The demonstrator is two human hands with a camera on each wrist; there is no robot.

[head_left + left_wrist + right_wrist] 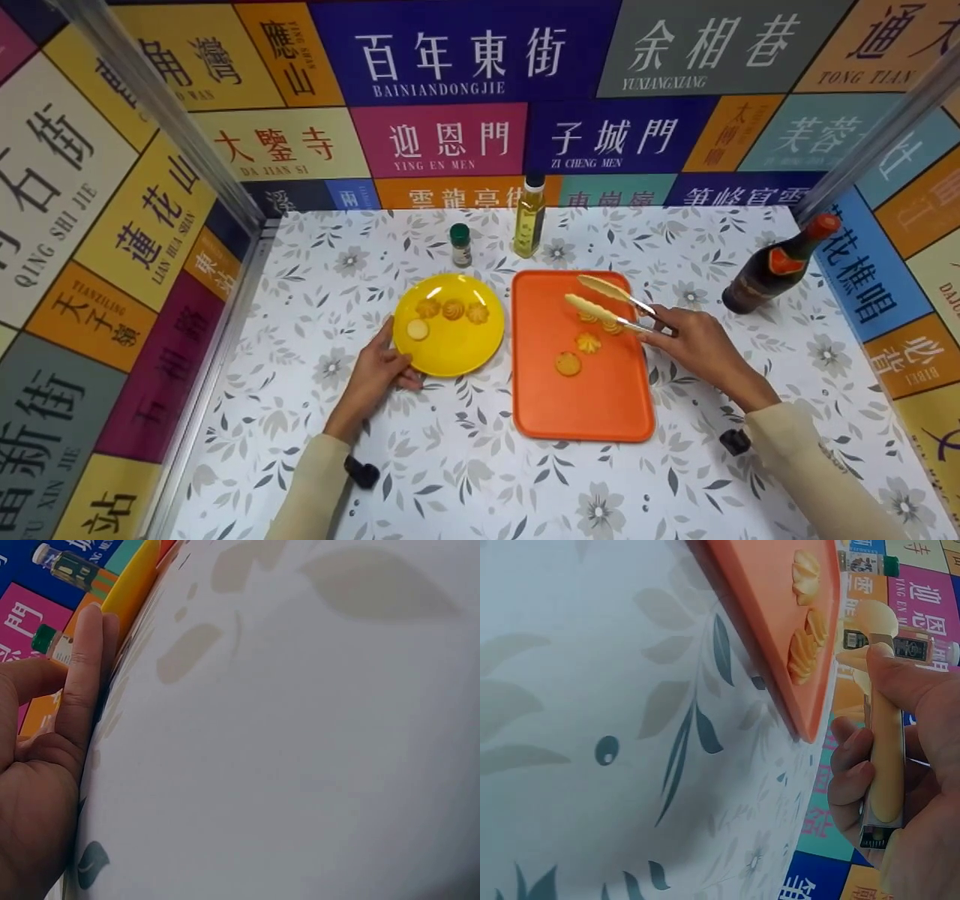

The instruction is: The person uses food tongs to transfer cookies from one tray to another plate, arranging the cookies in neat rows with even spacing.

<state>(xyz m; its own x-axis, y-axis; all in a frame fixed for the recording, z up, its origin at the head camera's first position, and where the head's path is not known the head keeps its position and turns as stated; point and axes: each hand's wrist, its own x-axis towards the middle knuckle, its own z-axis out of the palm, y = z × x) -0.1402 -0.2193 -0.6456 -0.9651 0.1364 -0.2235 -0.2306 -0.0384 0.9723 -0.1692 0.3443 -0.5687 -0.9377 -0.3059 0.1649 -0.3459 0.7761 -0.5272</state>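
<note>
presently, the right hand (694, 345) grips a pair of metal tongs (636, 302) at the right edge of the orange tray (585, 409), thumb and bent fingers wrapped round the cream-covered handles, as the right wrist view shows. the tongs reach leftward over the far right part of the tray, their cream tips apart. two piped cookies (613, 327) lie just below those tips, partly hidden by them; whether they touch cannot be told. a third piped cookie, the star-shaped one (589, 343), lies a little nearer the person, and a flat round cookie (568, 364) lies beyond it toward the tray's near left corner, all of them to the left of the right hand.

the left hand (381, 364) rests against the left rim of the yellow plate (457, 356), its fingers fairly straight where they touch the edge. on the plate, to the right of that hand, three piped cookies (454, 309) sit in a row across the far half, with a pale round cookie (417, 329) by the left rim.

plate and tray lie side by side on the flower-patterned tabletop (465, 465), slightly apart. toward its far edge stand a green-capped spice jar (460, 246) and a dark-capped oil bottle (529, 221); near its right edge stands a dark glass bottle (772, 270) with a red top. lettered panels (442, 139) line the walls.
</note>
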